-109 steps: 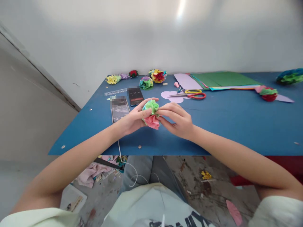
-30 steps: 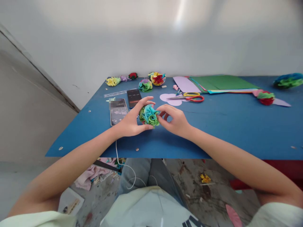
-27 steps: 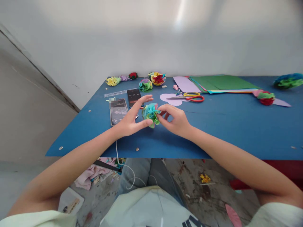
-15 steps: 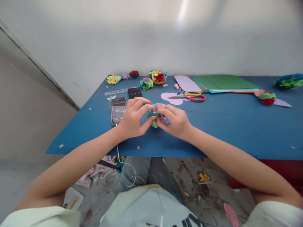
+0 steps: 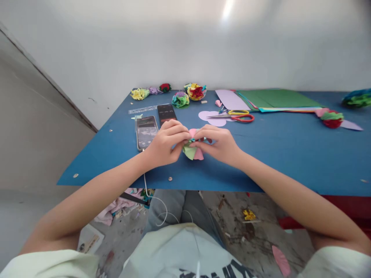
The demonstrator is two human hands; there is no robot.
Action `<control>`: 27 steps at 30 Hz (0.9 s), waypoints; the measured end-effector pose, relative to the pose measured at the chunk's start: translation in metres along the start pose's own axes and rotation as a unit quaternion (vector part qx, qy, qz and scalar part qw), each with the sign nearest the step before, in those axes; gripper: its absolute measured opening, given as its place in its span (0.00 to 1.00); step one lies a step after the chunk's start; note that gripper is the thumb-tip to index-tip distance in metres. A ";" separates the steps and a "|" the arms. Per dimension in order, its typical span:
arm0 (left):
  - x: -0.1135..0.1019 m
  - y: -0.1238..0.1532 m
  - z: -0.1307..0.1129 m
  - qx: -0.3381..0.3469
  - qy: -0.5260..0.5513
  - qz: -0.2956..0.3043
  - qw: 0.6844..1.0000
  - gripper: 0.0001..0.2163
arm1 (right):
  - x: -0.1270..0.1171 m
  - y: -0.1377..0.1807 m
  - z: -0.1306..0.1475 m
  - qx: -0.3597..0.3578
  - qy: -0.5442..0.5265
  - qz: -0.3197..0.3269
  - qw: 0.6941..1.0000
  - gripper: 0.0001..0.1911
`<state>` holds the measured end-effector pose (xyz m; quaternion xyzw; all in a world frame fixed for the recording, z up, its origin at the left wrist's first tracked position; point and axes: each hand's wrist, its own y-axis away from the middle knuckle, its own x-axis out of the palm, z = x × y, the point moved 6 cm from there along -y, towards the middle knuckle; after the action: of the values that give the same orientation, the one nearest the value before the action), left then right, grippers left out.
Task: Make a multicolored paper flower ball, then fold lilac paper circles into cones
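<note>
A paper flower with pink, light green and teal petals is held between my hands, above the front part of the blue table. My left hand pinches it from the left, thumb and fingers closed at its middle. From the other side my right hand pinches the petals near the top centre. Fingers cover much of the flower's middle. Left of my left hand lies a phone with a white cable plugged in, and a second dark phone lies just behind it.
Red and yellow scissors lie on a lilac paper flower shape. Coloured paper sheets are stacked at the back right. Finished-looking paper flowers line the back edge. A clear ruler lies at the left. A red-green flower sits right.
The flower has turned or opened in my fingers, so light green and pink petals now show at its front. My right hand's fingers have straightened a little in their pinch.
</note>
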<state>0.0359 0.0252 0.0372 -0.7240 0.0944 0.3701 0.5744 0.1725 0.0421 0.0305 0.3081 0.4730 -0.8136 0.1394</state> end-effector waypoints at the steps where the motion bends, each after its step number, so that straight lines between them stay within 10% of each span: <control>1: -0.001 -0.001 0.000 -0.008 0.007 -0.003 1.000 0.07 | -0.001 -0.001 -0.002 0.017 -0.017 0.006 1.000 0.06; 27: 0.004 0.000 0.003 -0.123 0.055 0.018 0.991 0.02 | 0.003 0.002 0.003 -0.001 0.063 0.003 0.998 0.09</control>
<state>0.0377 0.0291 0.0345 -0.8066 0.0923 0.3491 0.4680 0.1704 0.0387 0.0285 0.3601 0.4805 -0.7918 0.1116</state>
